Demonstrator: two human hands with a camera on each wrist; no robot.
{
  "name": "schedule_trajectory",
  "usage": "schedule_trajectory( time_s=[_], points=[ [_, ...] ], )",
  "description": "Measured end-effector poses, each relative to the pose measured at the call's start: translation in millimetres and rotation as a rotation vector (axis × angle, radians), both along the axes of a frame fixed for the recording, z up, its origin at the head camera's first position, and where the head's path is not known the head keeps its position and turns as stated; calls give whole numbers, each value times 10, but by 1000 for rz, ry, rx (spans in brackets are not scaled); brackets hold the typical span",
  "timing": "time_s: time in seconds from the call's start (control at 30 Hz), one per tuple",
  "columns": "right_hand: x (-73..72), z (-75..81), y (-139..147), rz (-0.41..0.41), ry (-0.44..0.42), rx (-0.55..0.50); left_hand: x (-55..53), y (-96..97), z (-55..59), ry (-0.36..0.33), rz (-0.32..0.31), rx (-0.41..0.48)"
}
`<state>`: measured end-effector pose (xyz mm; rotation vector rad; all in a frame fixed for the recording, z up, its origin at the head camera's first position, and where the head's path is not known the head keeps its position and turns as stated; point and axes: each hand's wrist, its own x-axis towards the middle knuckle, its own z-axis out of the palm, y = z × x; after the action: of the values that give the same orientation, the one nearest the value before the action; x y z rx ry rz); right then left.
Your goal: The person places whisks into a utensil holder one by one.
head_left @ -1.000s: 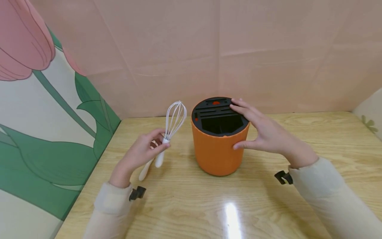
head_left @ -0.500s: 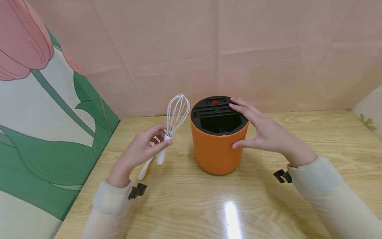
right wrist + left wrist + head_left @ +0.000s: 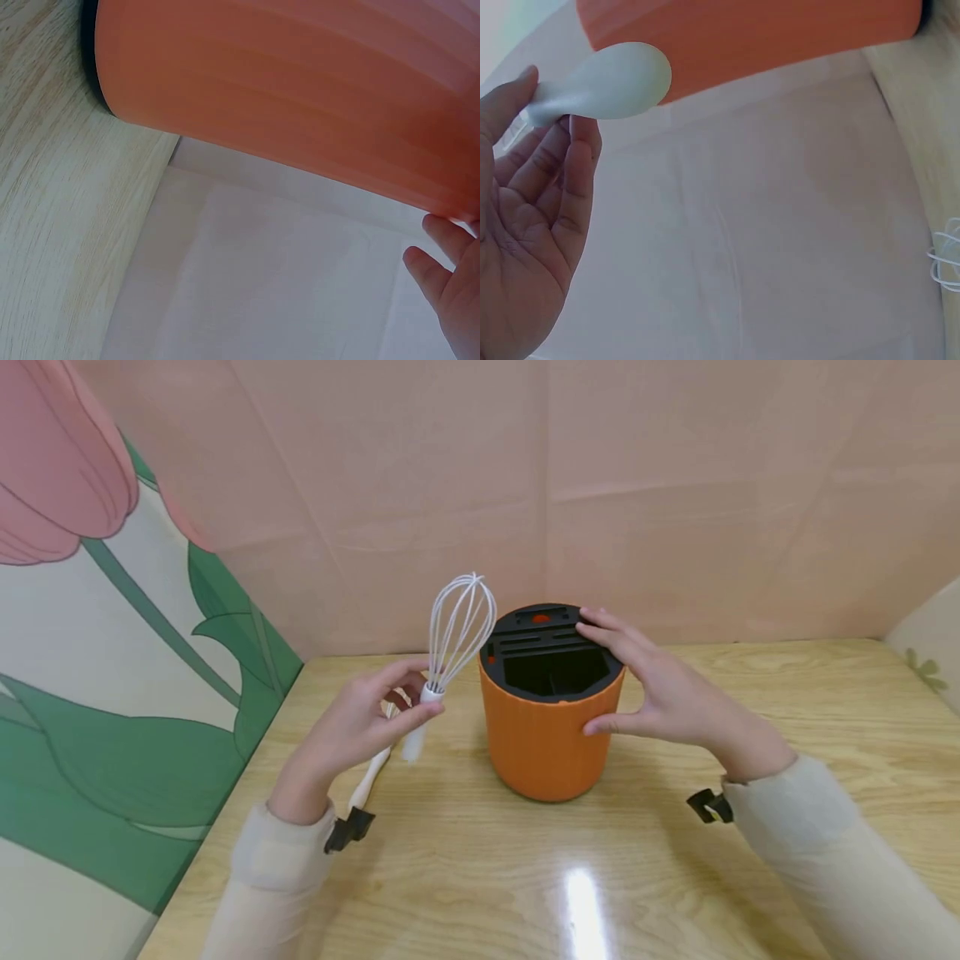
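Note:
My left hand [image 3: 356,718] pinches a white whisk [image 3: 461,631] at the top of its handle, wires up and leaning right, clear of the table. The left wrist view shows the rounded end of its handle [image 3: 626,81]. An orange utensil holder [image 3: 551,747] with a black slotted top [image 3: 555,639] stands upright just right of the whisk. My right hand [image 3: 660,689] grips the holder's right side, fingers over the rim and thumb against the front wall. Under my left hand lies a second white utensil [image 3: 371,774], partly hidden; wire loops [image 3: 946,255] show in the left wrist view.
The wooden table [image 3: 465,877] meets a pinkish cloth backdrop [image 3: 420,485] behind the holder. A wall panel with a printed tulip [image 3: 67,452] borders the left side. Black wrist mounts [image 3: 348,829] stick out from both cuffs.
My left hand has raised the whisk and brought it a little right, so its wires now overlap the holder's left edge in view. The right hand and holder have stayed put.

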<state>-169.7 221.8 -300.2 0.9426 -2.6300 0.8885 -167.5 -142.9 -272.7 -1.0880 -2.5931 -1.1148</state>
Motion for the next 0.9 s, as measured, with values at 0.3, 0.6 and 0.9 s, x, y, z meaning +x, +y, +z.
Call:
schedule_trajectory(
  time_s=[0.3,0.6,0.9],
  points=[
    [-3,-15,-2,0,25,-10,-10,77,119,77,-63,42],
    [12,-15,-11,23,33,-28,-45,135,226,148,-121,91],
    [7,-24,-15,18,29,-26,-90,177,313,239,-142,129]
  ],
)
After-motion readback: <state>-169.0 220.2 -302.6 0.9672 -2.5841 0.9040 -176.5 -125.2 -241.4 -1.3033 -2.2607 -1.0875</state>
